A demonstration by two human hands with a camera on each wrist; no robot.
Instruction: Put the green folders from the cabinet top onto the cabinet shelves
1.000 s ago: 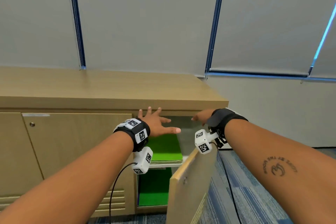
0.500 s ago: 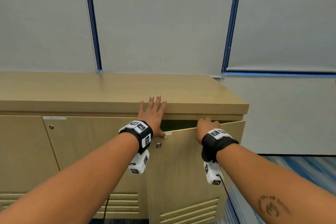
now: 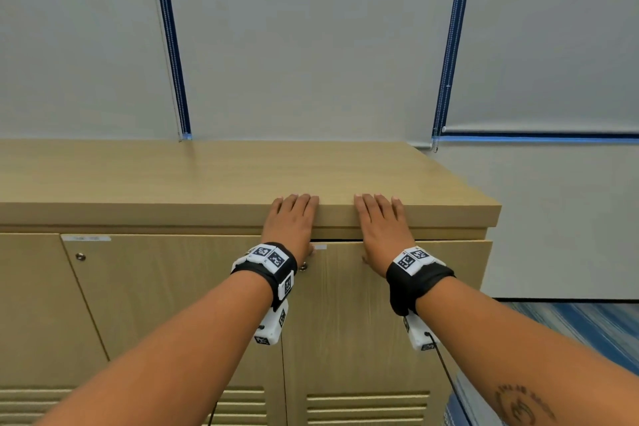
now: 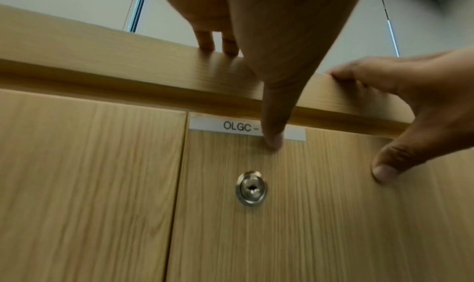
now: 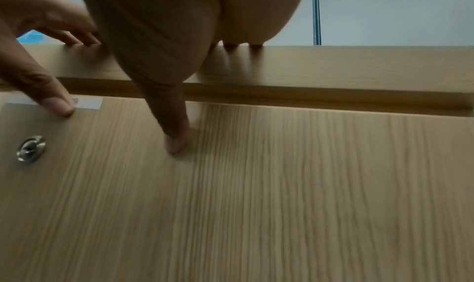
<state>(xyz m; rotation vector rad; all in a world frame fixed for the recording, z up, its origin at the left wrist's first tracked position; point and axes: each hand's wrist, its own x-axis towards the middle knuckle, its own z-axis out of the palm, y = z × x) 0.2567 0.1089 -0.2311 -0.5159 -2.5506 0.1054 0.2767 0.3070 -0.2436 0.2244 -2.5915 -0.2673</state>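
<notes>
No green folder shows in any view; the wooden cabinet top [image 3: 207, 173] is bare. The right cabinet door [image 3: 380, 322] stands pushed to, with only a thin dark line along its upper edge. My left hand [image 3: 294, 221] lies flat with straight fingers over the cabinet's front edge, its thumb [image 4: 273, 136] pressing on the door by a white label [image 4: 231, 125]. My right hand [image 3: 382, 225] lies the same way just to the right, thumb [image 5: 177, 138] on the door panel. Both hands hold nothing.
A round metal lock [image 4: 251, 189] sits in the door below the left thumb. The left door [image 3: 166, 304] is closed too. Grey roller blinds [image 3: 311, 45] hang behind the cabinet. Blue carpet [image 3: 570, 322] lies to the right of it.
The right door, wide open a second ago with green folders visible on the shelves, has swung closed. Both hands moved up onto the cabinet's front edge and door.
</notes>
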